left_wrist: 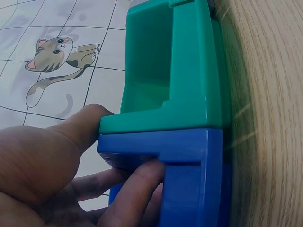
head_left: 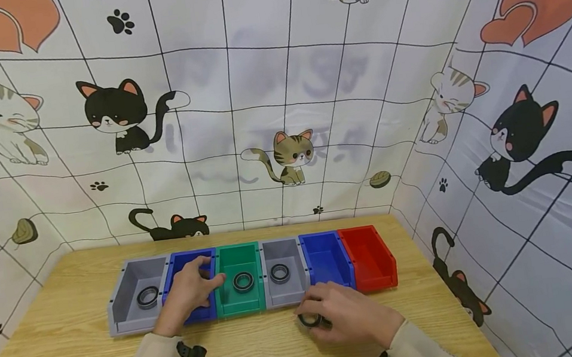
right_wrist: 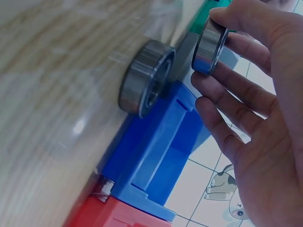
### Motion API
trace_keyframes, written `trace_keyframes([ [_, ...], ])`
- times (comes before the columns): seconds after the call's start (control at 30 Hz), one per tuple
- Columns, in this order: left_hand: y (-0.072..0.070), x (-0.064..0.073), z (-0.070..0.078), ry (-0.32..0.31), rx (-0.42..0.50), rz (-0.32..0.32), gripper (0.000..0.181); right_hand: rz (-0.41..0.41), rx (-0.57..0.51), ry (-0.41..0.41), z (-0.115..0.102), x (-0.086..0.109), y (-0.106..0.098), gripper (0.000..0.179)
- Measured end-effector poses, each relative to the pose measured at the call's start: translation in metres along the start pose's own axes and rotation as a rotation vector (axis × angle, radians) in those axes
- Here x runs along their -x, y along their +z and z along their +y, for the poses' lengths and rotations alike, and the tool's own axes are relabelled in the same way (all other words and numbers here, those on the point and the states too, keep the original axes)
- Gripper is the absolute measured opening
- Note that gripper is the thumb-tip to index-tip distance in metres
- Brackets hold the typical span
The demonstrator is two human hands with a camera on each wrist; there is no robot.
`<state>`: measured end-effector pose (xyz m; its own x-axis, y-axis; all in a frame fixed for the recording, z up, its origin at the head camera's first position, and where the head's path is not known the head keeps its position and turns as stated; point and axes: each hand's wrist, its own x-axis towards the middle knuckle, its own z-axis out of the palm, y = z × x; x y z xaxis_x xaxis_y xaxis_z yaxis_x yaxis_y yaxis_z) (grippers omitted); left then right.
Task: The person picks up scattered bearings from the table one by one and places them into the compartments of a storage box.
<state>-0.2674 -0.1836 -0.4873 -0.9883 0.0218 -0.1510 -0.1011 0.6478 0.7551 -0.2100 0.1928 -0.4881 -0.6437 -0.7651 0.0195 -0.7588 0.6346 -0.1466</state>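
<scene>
My left hand (head_left: 190, 286) is at the second bin from the left, a blue bin (left_wrist: 184, 189). Its fingers (left_wrist: 135, 189) bend inside that bin, while the thumb lies across the wall shared with the green bin (left_wrist: 189, 90); together they grip this wall. Most of the blue bin's inside is hidden. In front of the right-hand grey bin (head_left: 291, 296), my right hand (head_left: 344, 315) pinches a ball bearing (right_wrist: 209, 46) between thumb and fingers. Another ball bearing (right_wrist: 147, 78) stands close by, near the front of the other blue bin (right_wrist: 161, 156).
Six bins stand side by side along the table's far part. Single bearings lie in the left grey bin (head_left: 119, 312), the green bin and the right-hand grey bin. A red bin (head_left: 378, 282) ends the row. Cat-patterned sheeting (head_left: 231, 89) hangs behind the wooden table (head_left: 254, 351).
</scene>
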Motion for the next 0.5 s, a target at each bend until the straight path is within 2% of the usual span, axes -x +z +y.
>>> trace_keyframes([
  [0.23, 0.0, 0.001, 0.0, 0.0, 0.014, -0.001, 0.074, 0.02, 0.016, 0.031, 0.001, 0.001, -0.009, 0.042],
  [0.5, 0.0, 0.001, 0.0, -0.001, 0.015, -0.004, 0.074, 0.11, 0.042, -0.017, 0.008, 0.002, -0.015, 0.039],
])
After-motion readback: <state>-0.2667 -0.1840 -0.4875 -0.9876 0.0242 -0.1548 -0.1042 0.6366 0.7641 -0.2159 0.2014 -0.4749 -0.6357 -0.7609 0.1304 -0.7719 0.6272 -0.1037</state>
